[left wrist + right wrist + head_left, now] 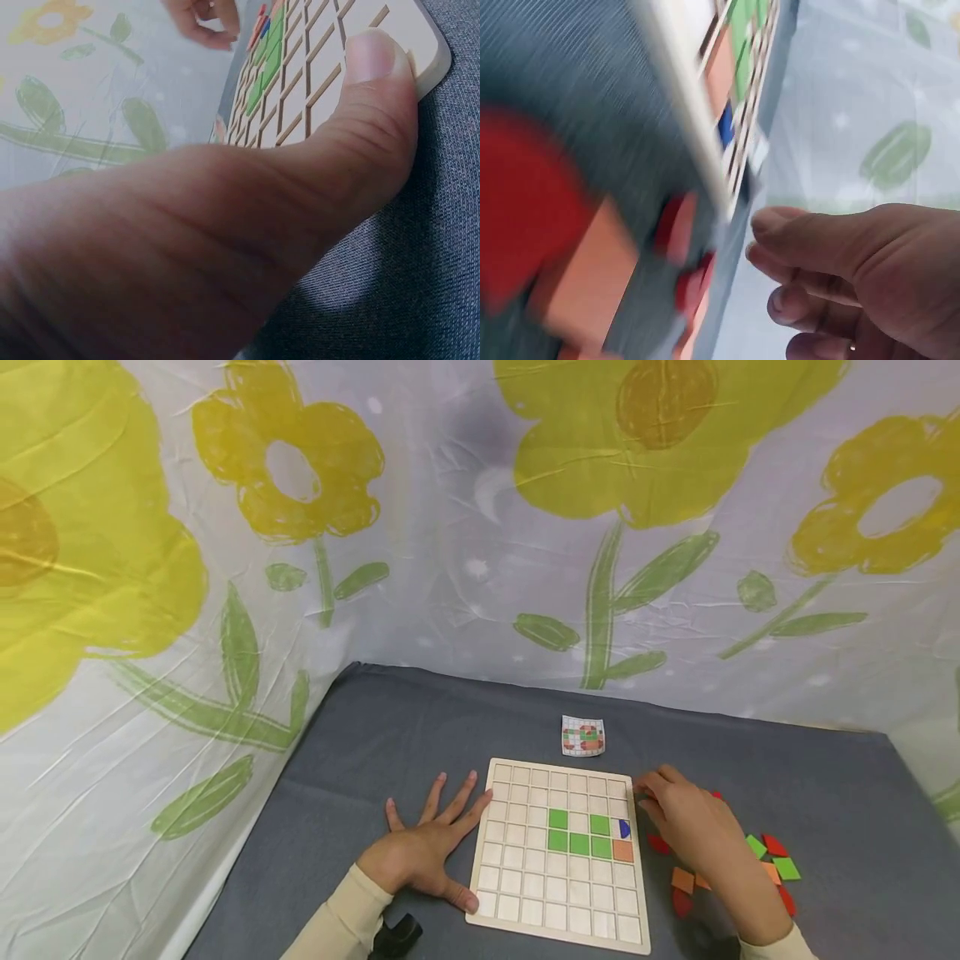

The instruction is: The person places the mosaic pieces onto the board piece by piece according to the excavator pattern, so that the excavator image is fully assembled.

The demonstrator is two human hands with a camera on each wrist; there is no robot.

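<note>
My left hand [431, 852] lies with fingers spread at the left edge of a wooden grid board [532, 886]; its thumb [375, 90] presses on the near left corner. On the board sit several green square tiles [579, 844], an orange square tile [622, 851] and a blue half-round piece [625, 829] near the right edge. My right hand [693, 822] hovers by the board's far right edge. Its fingers are loosely bent, thumb close to the index finger, and nothing shows between them in the right wrist view.
Loose red [681, 902], orange [682, 880] and green pieces [786, 868] lie right of the board, partly hidden under my right forearm. A small printed pattern card [582, 737] lies beyond the board. Behind the grey cloth-covered table [420, 727] hangs a flower-printed curtain [450, 610].
</note>
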